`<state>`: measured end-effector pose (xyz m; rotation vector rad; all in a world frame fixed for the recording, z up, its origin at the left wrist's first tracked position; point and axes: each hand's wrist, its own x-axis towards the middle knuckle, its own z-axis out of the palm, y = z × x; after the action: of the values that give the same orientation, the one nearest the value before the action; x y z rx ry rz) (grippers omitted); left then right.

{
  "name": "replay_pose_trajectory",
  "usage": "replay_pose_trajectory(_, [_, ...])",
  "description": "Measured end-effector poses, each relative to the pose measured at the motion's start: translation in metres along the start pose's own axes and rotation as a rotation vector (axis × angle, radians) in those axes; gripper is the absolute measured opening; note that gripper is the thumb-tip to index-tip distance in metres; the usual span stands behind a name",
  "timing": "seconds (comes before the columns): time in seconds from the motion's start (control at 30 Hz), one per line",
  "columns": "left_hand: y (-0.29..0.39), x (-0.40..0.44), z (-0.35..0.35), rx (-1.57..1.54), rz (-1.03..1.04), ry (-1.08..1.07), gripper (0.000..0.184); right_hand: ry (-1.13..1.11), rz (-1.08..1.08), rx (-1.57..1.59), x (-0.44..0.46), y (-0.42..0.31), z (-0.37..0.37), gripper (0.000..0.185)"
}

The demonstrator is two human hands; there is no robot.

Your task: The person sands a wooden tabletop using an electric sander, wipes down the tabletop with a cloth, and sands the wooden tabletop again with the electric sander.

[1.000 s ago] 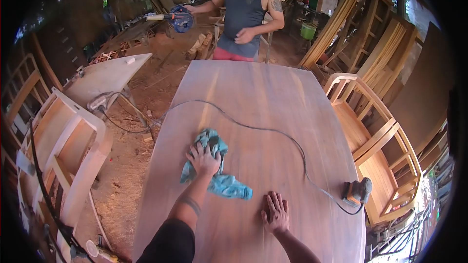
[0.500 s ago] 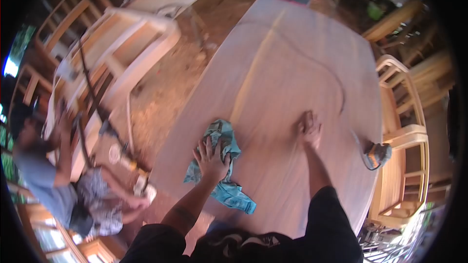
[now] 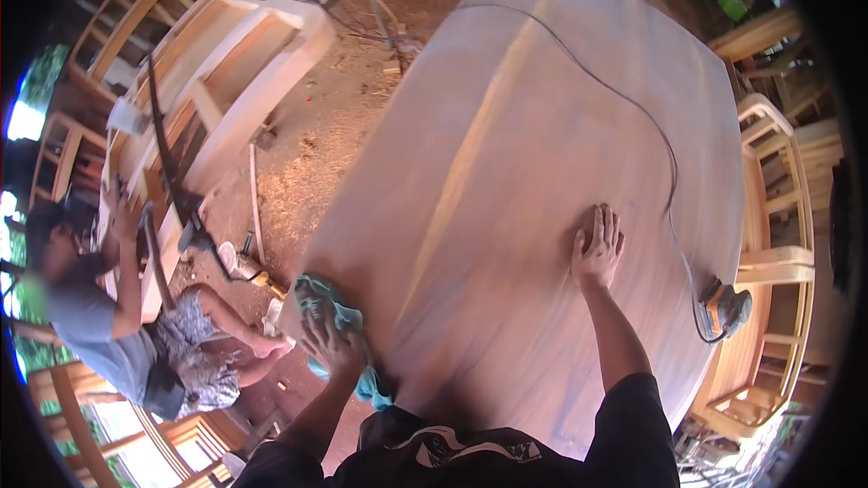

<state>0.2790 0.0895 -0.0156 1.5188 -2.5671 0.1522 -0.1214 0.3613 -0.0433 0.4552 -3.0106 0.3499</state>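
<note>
A large wooden tabletop (image 3: 542, 172) with a pale streak fills the middle of the view. My left hand (image 3: 330, 343) presses on a crumpled teal cloth (image 3: 316, 289) at the tabletop's near left edge; its fingers are slightly blurred and lie over the cloth. My right hand (image 3: 598, 248) rests flat on the wood right of centre, fingers stretched out, holding nothing. An orange and black sander (image 3: 726, 309) sits at the right edge, and its dark cord (image 3: 633, 101) curves over the far part of the top.
On the left a person (image 3: 117, 316) sits beside a pale wooden furniture frame (image 3: 262, 81). Wooden chair-like frames (image 3: 773, 262) stand along the right edge. A yellow tool (image 3: 262, 278) lies on the floor, left of the tabletop. Sawdust covers the ground there.
My left hand and the cloth have moved to the near left edge. My right hand has moved forward and right across the wood. The view has tilted down, bringing the seated person into sight.
</note>
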Motion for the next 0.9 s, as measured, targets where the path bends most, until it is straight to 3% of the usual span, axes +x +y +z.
replay_pose_trajectory(0.1, [0.088,0.041,-0.017,-0.227,0.506,-0.096,0.062,-0.003,-0.018,0.026,-0.001,0.001,-0.001,0.062])
replay_pose_trajectory(0.23, [0.226,0.117,0.003,-0.329,0.819,-0.097,0.061,-0.008,-0.033,0.034,0.002,0.001,-0.005,0.062])
replay_pose_trajectory(0.4, [0.378,0.237,0.051,-0.396,0.861,-0.009,0.058,-0.05,-0.028,0.061,0.006,-0.002,-0.007,0.063])
replay_pose_trajectory(0.57, [0.518,0.375,0.086,-0.353,0.619,-0.024,0.058,-0.073,-0.011,0.066,0.011,-0.003,-0.008,0.062])
replay_pose_trajectory(0.63, [0.538,0.406,0.094,-0.354,0.54,-0.011,0.058,-0.072,-0.011,0.053,0.01,-0.003,-0.007,0.062])
replay_pose_trajectory(0.73, [0.53,0.423,0.11,-0.407,0.623,0.022,0.057,-0.064,-0.017,0.044,0.009,-0.003,-0.005,0.062])
replay_pose_trajectory(0.9, [0.454,0.402,0.104,-0.309,0.521,0.069,0.059,-0.005,-0.07,0.021,0.009,0.001,-0.003,0.059])
